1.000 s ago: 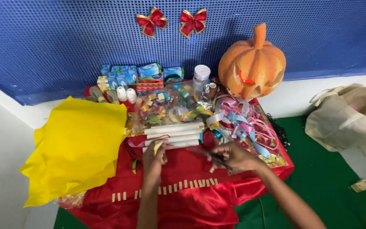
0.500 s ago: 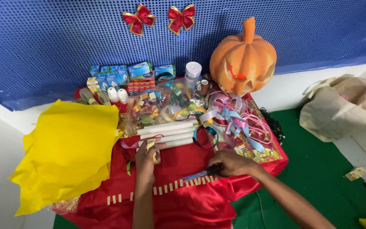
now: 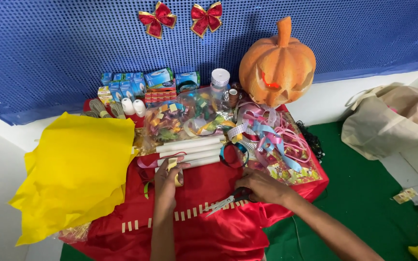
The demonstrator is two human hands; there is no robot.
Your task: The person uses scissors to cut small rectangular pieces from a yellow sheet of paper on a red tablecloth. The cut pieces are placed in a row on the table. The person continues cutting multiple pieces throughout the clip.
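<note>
The right hand (image 3: 262, 186) is closed around the handles of a pair of scissors (image 3: 228, 202), whose blades point left across the red cloth (image 3: 209, 232) covering the desk. The left hand (image 3: 166, 180) pinches a short yellow strip (image 3: 173, 164), just in front of a stack of white rolls (image 3: 189, 150). A row of small cut strips (image 3: 170, 217) lies on the cloth between and below the two hands. Behind the rolls sits a clear bag of coloured ribbon bits (image 3: 185, 118), with loose ribbons (image 3: 272, 137) to its right. A yellow sheet (image 3: 73, 169) hangs off the left edge, and an orange pumpkin (image 3: 277, 67) stands at the back.
</note>
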